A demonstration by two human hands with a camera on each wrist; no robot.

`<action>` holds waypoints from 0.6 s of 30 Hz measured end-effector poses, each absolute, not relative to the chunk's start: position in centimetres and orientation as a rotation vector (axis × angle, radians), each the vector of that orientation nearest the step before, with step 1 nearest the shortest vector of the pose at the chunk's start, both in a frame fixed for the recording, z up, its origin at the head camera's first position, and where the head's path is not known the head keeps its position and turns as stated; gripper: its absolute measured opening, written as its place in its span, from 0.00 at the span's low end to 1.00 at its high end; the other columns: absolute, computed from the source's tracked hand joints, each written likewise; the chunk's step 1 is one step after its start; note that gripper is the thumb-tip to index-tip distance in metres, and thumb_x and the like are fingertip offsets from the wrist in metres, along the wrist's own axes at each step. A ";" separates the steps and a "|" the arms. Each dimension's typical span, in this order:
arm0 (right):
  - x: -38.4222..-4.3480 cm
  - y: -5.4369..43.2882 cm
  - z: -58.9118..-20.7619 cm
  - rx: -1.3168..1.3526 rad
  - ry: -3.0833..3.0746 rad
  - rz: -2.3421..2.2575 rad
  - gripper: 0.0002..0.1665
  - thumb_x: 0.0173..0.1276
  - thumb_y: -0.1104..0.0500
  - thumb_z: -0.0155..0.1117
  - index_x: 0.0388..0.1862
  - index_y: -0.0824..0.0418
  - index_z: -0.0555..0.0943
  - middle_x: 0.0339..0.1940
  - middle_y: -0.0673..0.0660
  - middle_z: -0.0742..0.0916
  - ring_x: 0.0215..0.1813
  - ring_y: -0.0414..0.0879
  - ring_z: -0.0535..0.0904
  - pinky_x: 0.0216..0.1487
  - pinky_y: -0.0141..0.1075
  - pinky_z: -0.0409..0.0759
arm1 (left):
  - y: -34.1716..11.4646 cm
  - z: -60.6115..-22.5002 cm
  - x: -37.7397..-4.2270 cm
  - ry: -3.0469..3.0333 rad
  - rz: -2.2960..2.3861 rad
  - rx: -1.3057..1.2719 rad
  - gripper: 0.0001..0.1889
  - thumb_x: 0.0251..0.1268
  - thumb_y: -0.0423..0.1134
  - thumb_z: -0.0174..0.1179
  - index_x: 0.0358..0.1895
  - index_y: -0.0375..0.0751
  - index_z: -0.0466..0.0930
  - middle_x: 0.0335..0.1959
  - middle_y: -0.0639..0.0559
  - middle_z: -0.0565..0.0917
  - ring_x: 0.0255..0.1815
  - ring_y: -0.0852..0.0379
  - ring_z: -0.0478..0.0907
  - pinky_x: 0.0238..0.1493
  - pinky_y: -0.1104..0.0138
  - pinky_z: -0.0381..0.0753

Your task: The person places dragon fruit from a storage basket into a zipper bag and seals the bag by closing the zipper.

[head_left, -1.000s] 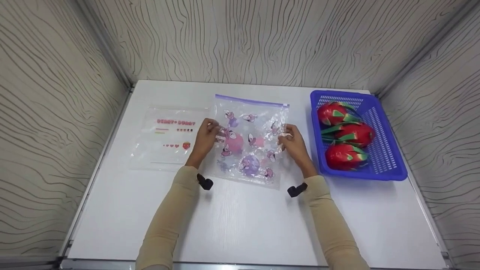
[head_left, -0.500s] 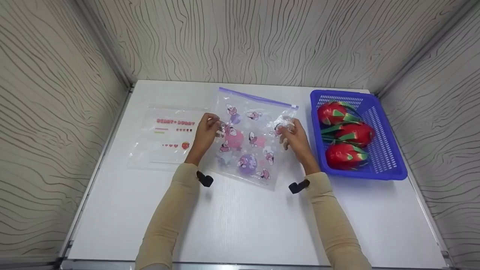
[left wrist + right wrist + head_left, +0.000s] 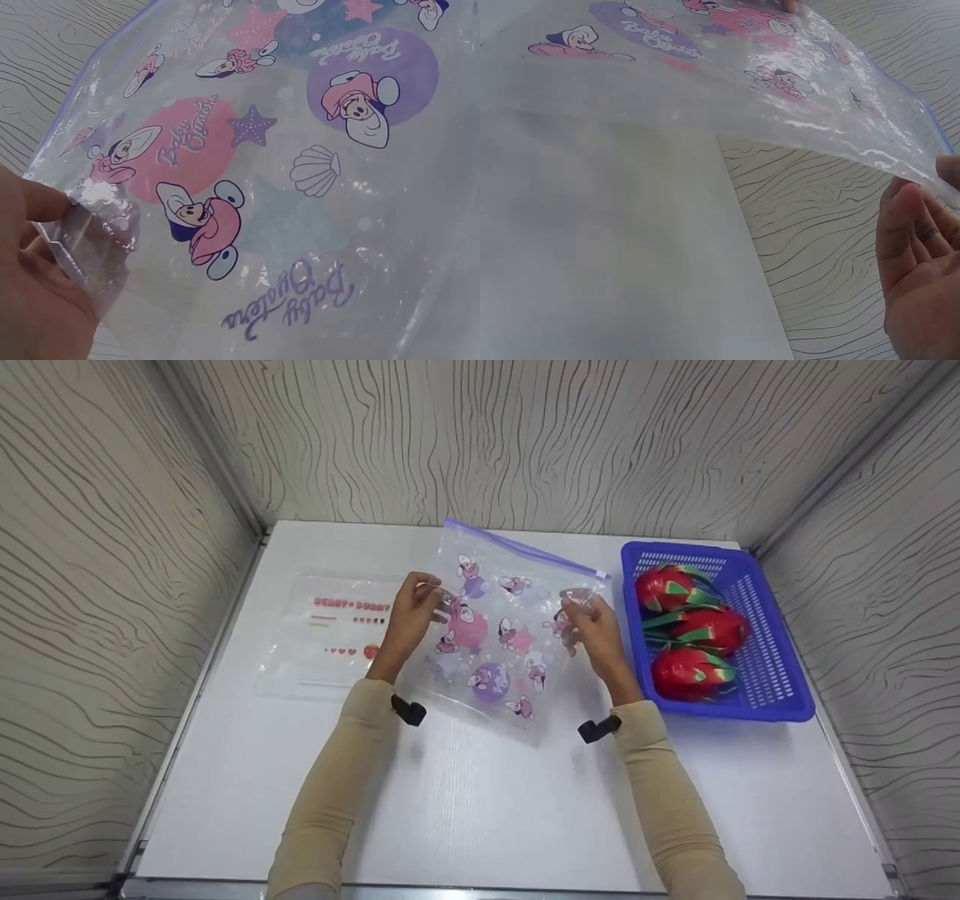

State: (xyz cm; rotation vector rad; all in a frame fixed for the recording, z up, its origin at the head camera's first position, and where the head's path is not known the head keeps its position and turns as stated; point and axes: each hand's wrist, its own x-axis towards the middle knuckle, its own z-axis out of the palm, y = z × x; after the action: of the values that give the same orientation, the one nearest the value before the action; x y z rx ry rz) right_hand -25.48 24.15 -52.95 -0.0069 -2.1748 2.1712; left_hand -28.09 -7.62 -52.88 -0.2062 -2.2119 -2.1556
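Note:
A clear zip bag (image 3: 517, 615) printed with pink and purple cartoon oysters hangs tilted between both hands above the table. Its purple slider strip runs along the far edge, with the white slider at the right end. My left hand (image 3: 409, 619) pinches the bag's left edge between thumb and fingers; the left wrist view shows the film creased in that grip. On the other side, my right hand (image 3: 596, 634) pinches the right edge near the slider end. In the right wrist view the bag's side (image 3: 795, 135) stretches to those fingertips. The bag looks flat.
A second clear bag (image 3: 330, 630) with red lettering lies flat on the white table (image 3: 465, 810), left of the hands. At the right stands a blue basket (image 3: 772, 660) with several red-and-green dragon fruits (image 3: 709, 630). Patterned walls (image 3: 480, 442) close off the back and sides.
Both hands have raised the printed bag and turned it clockwise, so its slider end points farther right. The right hand has shifted slightly up and right along the edge. The basket stays put.

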 end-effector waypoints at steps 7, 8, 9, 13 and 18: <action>-25.3 23.9 -52.3 0.030 -2.145 2.163 0.20 0.82 0.57 0.62 0.61 0.72 0.81 0.29 0.49 0.86 0.19 0.39 0.77 0.16 0.29 0.77 | -7.9 -52.0 -28.3 -2.216 -2.148 -0.272 0.08 0.85 0.33 0.53 0.59 0.38 0.73 0.45 0.40 0.88 0.40 0.55 0.88 0.42 0.63 0.90; -25.3 23.8 -52.2 0.035 -2.137 2.173 0.19 0.82 0.57 0.63 0.60 0.72 0.81 0.29 0.49 0.87 0.19 0.39 0.78 0.16 0.29 0.76 | -8.0 -51.9 -28.3 -2.214 -2.149 -0.281 0.09 0.84 0.33 0.53 0.59 0.38 0.73 0.45 0.40 0.88 0.39 0.54 0.88 0.42 0.63 0.90; -25.2 23.7 -52.2 0.043 -2.129 2.186 0.18 0.81 0.58 0.63 0.59 0.72 0.82 0.28 0.50 0.87 0.19 0.39 0.78 0.15 0.29 0.76 | -8.1 -51.8 -28.4 -2.213 -2.149 -0.287 0.09 0.84 0.34 0.53 0.59 0.38 0.74 0.45 0.40 0.89 0.39 0.54 0.88 0.42 0.63 0.90; -25.1 23.5 -52.0 0.086 -2.119 2.202 0.16 0.81 0.60 0.63 0.56 0.71 0.83 0.28 0.50 0.87 0.21 0.39 0.79 0.14 0.29 0.74 | -8.4 -51.5 -28.8 -2.211 -2.146 -0.314 0.10 0.84 0.33 0.53 0.60 0.37 0.75 0.45 0.39 0.89 0.38 0.52 0.88 0.42 0.62 0.90; -24.9 23.2 -51.9 0.139 -2.174 2.080 0.15 0.78 0.63 0.66 0.54 0.74 0.84 0.32 0.45 0.89 0.29 0.36 0.82 0.22 0.26 0.77 | -8.8 -51.3 -29.3 -2.257 -2.081 -0.325 0.13 0.85 0.34 0.54 0.64 0.38 0.76 0.46 0.39 0.90 0.38 0.55 0.88 0.45 0.59 0.91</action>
State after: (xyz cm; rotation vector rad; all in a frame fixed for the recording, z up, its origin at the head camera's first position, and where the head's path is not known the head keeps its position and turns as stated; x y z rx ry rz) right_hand -24.88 23.15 -51.93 0.1385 -2.1740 2.0798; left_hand -29.27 -8.75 -51.30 -0.3246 -2.2575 -2.0814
